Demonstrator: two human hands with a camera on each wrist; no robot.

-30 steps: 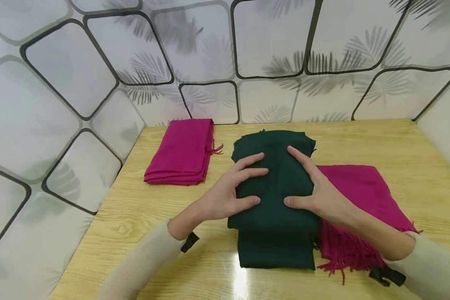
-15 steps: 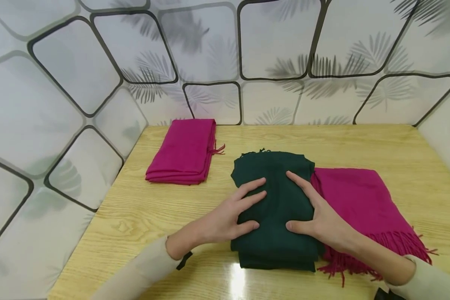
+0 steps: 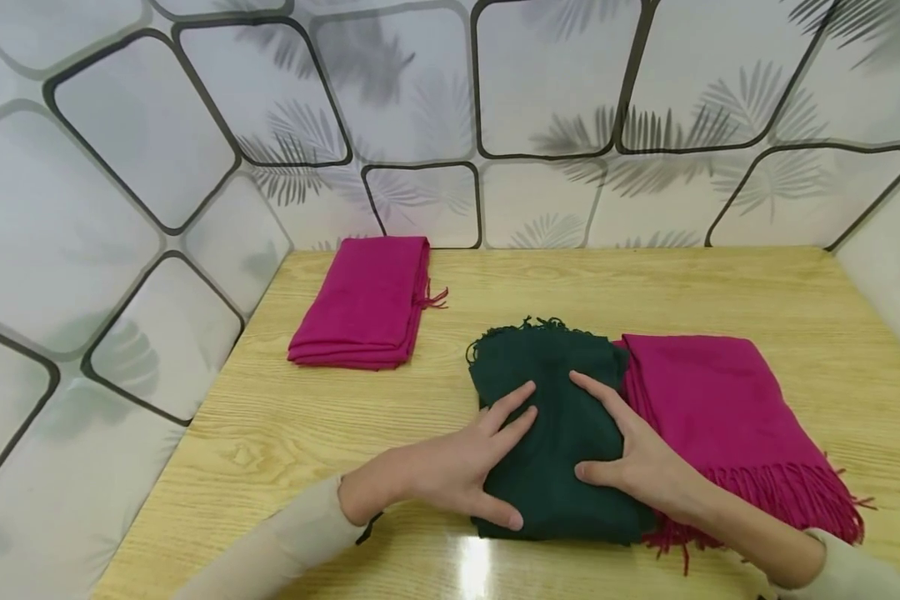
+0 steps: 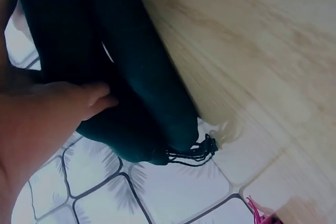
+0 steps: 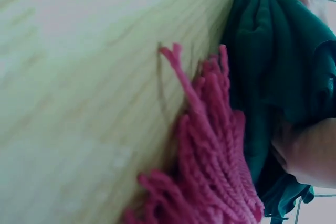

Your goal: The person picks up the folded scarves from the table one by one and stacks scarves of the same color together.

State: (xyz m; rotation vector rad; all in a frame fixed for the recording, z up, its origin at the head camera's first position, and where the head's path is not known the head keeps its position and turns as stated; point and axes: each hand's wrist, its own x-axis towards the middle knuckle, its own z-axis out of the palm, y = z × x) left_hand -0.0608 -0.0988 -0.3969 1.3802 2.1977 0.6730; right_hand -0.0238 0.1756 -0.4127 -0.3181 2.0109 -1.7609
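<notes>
1. Done so far, judging by how things lie: green scarf [image 3: 551, 433] folded into a compact stack near the front edge of the table [image 3: 720, 283], roughly at the middle, fringe [image 3: 528, 327] showing along its far edge.
2. Left hand [image 3: 457, 471] flat on the stack's left half, fingers straight and spread wide, thumb at the near edge; pressing, not gripping.
3. Right hand [image 3: 637, 462] flat on the right half, fingers likewise spread and straight, wrist across the tassels [image 3: 780, 496] of the loose pink scarf [image 3: 712, 408].
4. Already finished, apparently: folded pink scarf [image 3: 367, 304] near the far left corner, edges neat.
5. Left to do, most likely: loose pink scarf, touching the green stack's right side, only partly folded, with tassels trailing toward the front edge.
6. Green stack probably at its last fold, being smoothed down.
</notes>
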